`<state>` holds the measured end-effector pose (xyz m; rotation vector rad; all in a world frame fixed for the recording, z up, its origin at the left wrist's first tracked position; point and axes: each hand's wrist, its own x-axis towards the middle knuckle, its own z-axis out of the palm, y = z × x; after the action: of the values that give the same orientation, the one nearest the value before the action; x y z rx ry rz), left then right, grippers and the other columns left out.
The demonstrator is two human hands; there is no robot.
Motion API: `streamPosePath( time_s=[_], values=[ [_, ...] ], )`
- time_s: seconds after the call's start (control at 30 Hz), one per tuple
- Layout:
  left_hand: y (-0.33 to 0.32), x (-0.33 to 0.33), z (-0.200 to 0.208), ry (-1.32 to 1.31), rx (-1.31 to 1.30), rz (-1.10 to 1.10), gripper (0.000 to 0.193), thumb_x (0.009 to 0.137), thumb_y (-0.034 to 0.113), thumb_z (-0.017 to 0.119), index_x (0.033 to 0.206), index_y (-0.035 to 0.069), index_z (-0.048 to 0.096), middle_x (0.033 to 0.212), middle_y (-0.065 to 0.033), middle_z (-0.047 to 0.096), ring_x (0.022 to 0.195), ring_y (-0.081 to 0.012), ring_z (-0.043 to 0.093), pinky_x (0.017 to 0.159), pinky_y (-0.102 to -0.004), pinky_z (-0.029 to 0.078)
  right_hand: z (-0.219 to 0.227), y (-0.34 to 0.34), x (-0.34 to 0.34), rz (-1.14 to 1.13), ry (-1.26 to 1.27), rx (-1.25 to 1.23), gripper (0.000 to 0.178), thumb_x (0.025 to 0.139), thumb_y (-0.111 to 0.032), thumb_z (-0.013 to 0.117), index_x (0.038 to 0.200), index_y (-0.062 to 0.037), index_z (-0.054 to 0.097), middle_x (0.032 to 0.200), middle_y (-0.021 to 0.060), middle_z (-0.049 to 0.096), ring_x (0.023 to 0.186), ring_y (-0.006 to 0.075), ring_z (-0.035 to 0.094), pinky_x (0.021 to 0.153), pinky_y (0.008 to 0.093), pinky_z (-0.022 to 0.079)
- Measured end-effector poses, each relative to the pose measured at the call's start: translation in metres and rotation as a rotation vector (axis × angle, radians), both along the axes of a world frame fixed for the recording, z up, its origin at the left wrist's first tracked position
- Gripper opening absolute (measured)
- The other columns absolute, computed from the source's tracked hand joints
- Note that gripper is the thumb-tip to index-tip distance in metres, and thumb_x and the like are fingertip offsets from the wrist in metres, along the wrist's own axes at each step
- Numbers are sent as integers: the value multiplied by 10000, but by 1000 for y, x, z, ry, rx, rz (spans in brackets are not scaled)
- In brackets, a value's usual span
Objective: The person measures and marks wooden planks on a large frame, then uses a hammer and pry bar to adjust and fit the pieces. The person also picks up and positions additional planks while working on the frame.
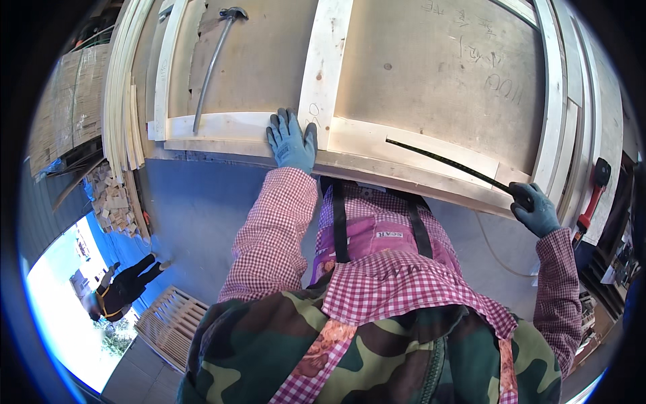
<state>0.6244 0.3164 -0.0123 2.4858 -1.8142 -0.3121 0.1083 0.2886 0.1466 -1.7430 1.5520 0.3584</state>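
My left hand point(291, 143), in a blue glove with dark fingertips, lies flat with fingers spread on the near rail point(222, 126) of a wooden frame, just left of the middle upright point(324, 67). In a matching glove, my right hand point(538, 214) is closed around a tape measure at the rail's right end; its case is mostly hidden by the fingers. The dark tape blade point(447, 160) runs out leftward over the pale wood, its free end right of the upright. A claw hammer point(214, 67) lies on the left panel, handle toward me.
Brown panels point(437, 67) with pencil marks back the frame. Long wood strips point(121, 87) lie at left, above a stack of cut blocks point(111, 202). A red-and-black tool point(595, 192) lies at far right. Another person point(121, 289) walks at lower left, near a slatted wooden pallet point(171, 323).
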Motion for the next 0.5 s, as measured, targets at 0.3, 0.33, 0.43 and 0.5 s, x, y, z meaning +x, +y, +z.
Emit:
streamPosePath(
  time_s=[0.3,0.33,0.43,0.5],
  values=[
    [4,-42,90,349,-281,-333,684,805,266,721,1414,196,419,1387,-118,422,1268,-304,400,1055,-451,352,-11,-25,53,69,-42,140,430,816,-301,645,1215,-146,602,1084,102,608,1033,233,621,939,337,491],
    [4,-51,96,301,-212,-451,679,790,296,729,1400,231,438,1375,-95,434,1263,-289,404,1062,-443,342,-12,-28,60,79,-35,169,429,816,-304,642,1213,-146,606,1088,110,610,1034,231,620,961,342,477],
    [-9,-71,83,238,-68,-638,422,750,359,735,1147,247,644,1237,-25,527,1198,-263,446,1069,-431,313,-9,-29,76,188,45,203,479,830,-396,595,1252,-171,577,1104,115,608,1070,264,603,990,357,462],
    [-27,-69,80,180,167,-781,235,726,329,746,924,210,706,1105,1,577,1135,-253,474,1046,-437,330,-8,-29,73,181,8,235,509,837,-434,576,1289,-201,551,1145,120,590,1111,268,579,1010,360,450]
  ],
)
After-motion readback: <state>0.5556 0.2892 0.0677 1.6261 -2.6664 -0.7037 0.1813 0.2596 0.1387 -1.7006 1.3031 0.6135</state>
